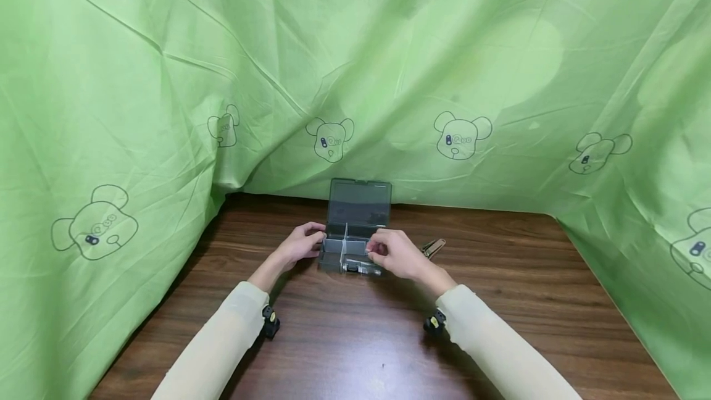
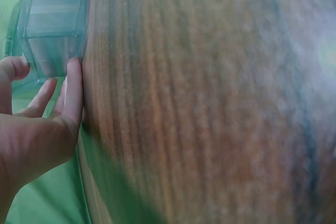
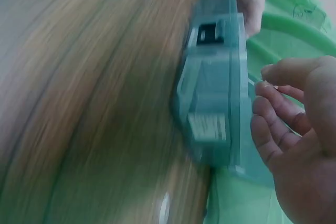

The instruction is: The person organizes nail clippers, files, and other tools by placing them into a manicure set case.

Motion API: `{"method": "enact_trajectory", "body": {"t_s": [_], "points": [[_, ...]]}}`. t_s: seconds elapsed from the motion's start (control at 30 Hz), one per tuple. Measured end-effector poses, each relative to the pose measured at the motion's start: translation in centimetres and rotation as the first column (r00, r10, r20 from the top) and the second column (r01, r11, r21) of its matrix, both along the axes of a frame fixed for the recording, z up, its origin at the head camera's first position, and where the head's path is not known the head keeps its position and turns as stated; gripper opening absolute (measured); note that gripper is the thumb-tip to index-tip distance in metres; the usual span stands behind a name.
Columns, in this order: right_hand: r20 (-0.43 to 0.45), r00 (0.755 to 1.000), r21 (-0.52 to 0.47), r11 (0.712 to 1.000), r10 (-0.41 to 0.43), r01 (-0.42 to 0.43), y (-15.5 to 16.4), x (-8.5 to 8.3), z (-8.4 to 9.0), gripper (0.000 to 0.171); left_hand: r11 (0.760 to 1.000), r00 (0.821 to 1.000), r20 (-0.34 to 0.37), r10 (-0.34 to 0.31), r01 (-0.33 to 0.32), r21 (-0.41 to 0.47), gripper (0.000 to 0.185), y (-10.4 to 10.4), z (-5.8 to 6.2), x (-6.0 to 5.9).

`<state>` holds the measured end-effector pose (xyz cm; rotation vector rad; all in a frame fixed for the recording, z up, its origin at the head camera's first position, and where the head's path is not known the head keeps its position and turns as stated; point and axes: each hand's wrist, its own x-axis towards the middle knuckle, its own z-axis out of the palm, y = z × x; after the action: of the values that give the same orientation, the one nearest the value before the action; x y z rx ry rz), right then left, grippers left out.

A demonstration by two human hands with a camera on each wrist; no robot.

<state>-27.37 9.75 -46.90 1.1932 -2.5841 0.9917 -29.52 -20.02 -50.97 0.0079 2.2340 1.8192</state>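
Head view: box [image 1: 355,245], lid raised, sits mid-bench [image 1: 355,338] before the green cloth [image 1: 139,110]. Left hand [image 1: 300,245] steadies its left end — fingers loosely extended. Right hand [image 1: 391,254] pinches a thin divider [image 3: 257,83] at the box's right side. Clip [image 1: 434,248] lies just beyond.
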Motion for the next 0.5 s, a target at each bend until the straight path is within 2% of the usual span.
{"method": "enact_trajectory", "body": {"t_s": [0.27,0.5], "points": [[-0.048,0.999,-0.021,1.0,0.005,-0.006,-4.6,-0.5,-0.8,0.008,1.0,1.0,0.003,0.008,-0.008,-0.003,0.045,0.1,0.0,-0.1],[-0.016,1.0,-0.023,1.0,0.002,-0.003,-6.9,-0.6,-1.0,0.007,1.0,1.0,0.004,0.007,-0.007,0.009,0.045,0.1,0.0,-0.1]]}}
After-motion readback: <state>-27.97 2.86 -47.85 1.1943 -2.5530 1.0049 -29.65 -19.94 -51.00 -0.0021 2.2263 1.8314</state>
